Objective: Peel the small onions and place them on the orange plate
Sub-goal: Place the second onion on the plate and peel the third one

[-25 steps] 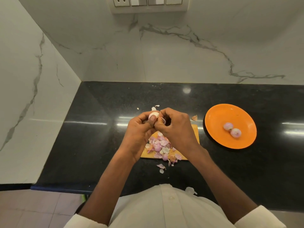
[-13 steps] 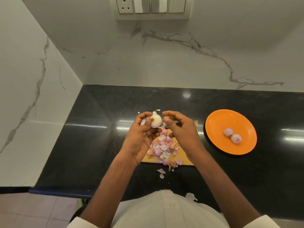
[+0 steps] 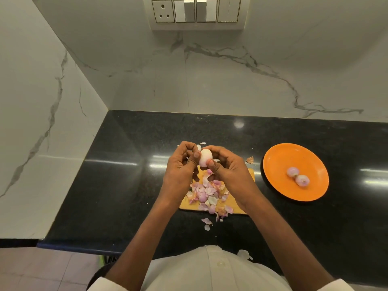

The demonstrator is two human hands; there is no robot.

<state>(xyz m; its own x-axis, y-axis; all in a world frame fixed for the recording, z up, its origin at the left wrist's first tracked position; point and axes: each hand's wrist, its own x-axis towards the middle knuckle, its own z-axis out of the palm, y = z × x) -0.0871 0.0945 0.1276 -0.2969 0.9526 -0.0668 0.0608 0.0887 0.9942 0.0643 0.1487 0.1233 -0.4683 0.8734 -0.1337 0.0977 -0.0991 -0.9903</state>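
Here, grip: both hands hold one pale small onion (image 3: 205, 157) above the far end of the wooden cutting board (image 3: 237, 203).
Left hand (image 3: 180, 171): fingers curled, thumb tip pressed on the onion's left side.
Right hand (image 3: 227, 171): fingers arched over the top, thumb pinching the lower right side.
Orange plate (image 3: 279, 164): well to the right on the black countertop (image 3: 117, 175), carrying two peeled onions (image 3: 297, 175) that touch each other.
Peels (image 3: 207, 195): heaped on the board under the hands, some spilled past its near edge.
Open room: bare counter lies between board and plate, with one brown skin scrap (image 3: 249, 159) there; the walls close off the left and back.
Change: half a second ago the right hand was apart from the onion; now it has closed onto it.
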